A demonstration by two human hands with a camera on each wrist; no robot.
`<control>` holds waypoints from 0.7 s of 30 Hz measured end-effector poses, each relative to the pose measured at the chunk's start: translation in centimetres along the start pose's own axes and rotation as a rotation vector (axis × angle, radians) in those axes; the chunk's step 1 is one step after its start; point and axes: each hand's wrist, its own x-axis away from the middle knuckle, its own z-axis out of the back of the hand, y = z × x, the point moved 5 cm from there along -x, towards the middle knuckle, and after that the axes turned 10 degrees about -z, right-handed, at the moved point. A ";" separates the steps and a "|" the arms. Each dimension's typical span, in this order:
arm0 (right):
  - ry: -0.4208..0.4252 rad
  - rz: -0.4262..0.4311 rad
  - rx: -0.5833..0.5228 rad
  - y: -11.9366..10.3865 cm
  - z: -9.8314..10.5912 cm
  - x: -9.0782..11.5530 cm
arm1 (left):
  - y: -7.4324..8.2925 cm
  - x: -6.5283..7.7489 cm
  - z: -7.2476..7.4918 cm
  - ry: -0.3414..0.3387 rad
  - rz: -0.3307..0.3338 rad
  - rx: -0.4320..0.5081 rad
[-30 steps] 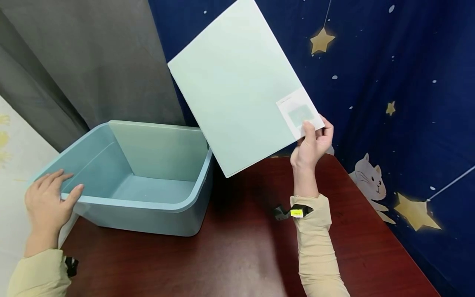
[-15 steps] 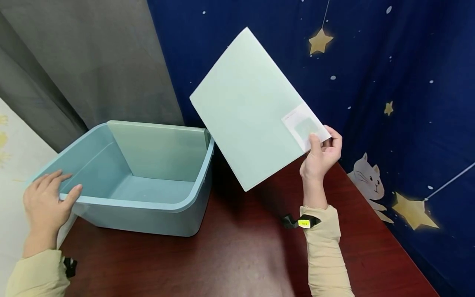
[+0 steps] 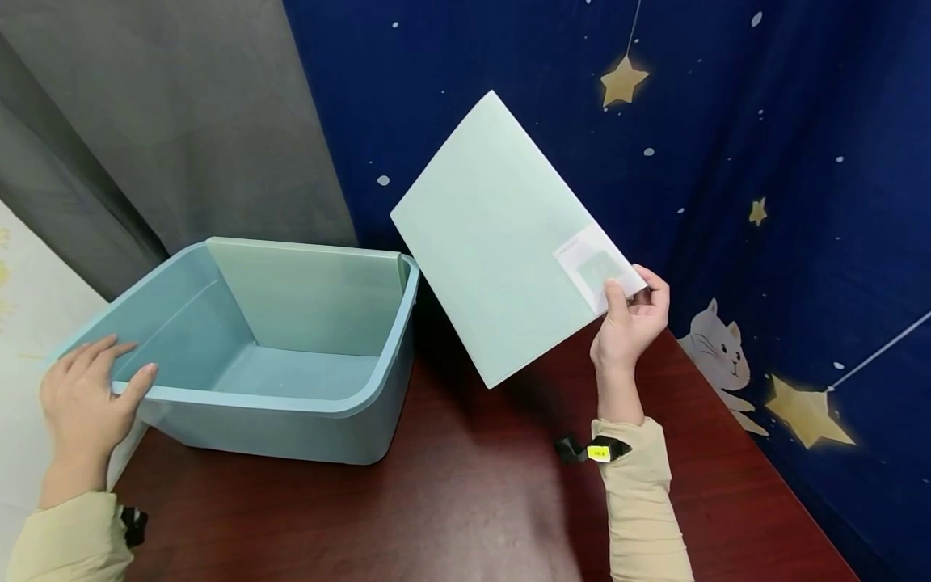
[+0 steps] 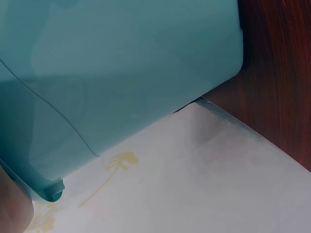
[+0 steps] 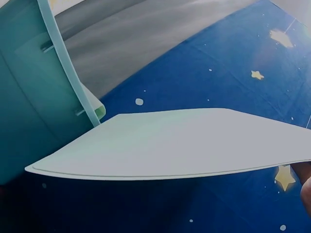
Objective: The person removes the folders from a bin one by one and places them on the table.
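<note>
My right hand (image 3: 631, 319) pinches a pale green file folder (image 3: 483, 234) by its lower right corner, thumb over the white label (image 3: 596, 267). The folder hangs tilted above the table, right of a blue plastic storage bin (image 3: 276, 428). In the right wrist view, the folder (image 5: 170, 145) appears nearly edge-on beside the bin's wall (image 5: 29, 92). My left hand (image 3: 86, 396) holds the bin's near left corner, its fingers over the rim. A second green folder (image 3: 313, 299) stands upright inside, along the bin's back wall. The left wrist view shows mostly the bin's outer side (image 4: 136, 73).
The bin stands on a dark red wooden table (image 3: 465, 517). Behind are a grey curtain (image 3: 174, 121) and a blue curtain (image 3: 727, 105) with stars and a cat. A white patterned sheet (image 3: 36, 307) lies at the left.
My right hand has brought the folder down and slightly right, away from the bin, its top edge now lower. The left hand stays on the bin's corner.
</note>
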 end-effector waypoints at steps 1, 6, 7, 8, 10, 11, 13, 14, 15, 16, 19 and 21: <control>-0.001 0.004 0.008 0.0 0.1 0.1 | 0.0 0.0 0.0 0.000 -0.001 0.001; 0.000 0.005 0.029 0.0 0.8 0.7 | -0.1 0.0 0.1 -0.012 0.002 0.001; 0.002 0.003 0.031 0.0 0.9 0.8 | -0.1 0.0 0.1 -0.013 0.002 0.001; 0.006 -0.002 0.032 0.1 1.1 1.0 | -0.1 0.0 0.1 -0.012 0.000 0.000; 0.012 -0.012 0.034 0.2 1.4 1.2 | 0.0 -0.1 0.1 -0.010 -0.004 -0.001; 0.016 -0.017 0.035 0.2 1.5 1.4 | 0.0 -0.1 0.1 -0.009 -0.004 -0.002; 0.024 -0.027 0.046 0.4 1.8 1.7 | 0.0 -0.1 0.1 -0.006 -0.005 -0.005; 0.027 -0.031 0.056 0.4 1.9 1.9 | 0.0 -0.1 0.1 -0.004 -0.005 -0.007; 0.032 -0.035 0.059 0.5 2.0 2.1 | 0.0 -0.1 0.1 -0.004 -0.004 -0.007; 0.035 -0.034 0.073 0.5 2.1 2.3 | 0.0 -0.1 0.1 -0.005 -0.002 -0.009; 0.042 -0.039 0.084 0.7 2.5 2.9 | 0.0 -0.1 0.1 0.003 -0.004 0.001; 0.043 -0.038 0.094 0.9 2.7 3.3 | 0.0 -0.1 0.1 0.006 -0.005 0.008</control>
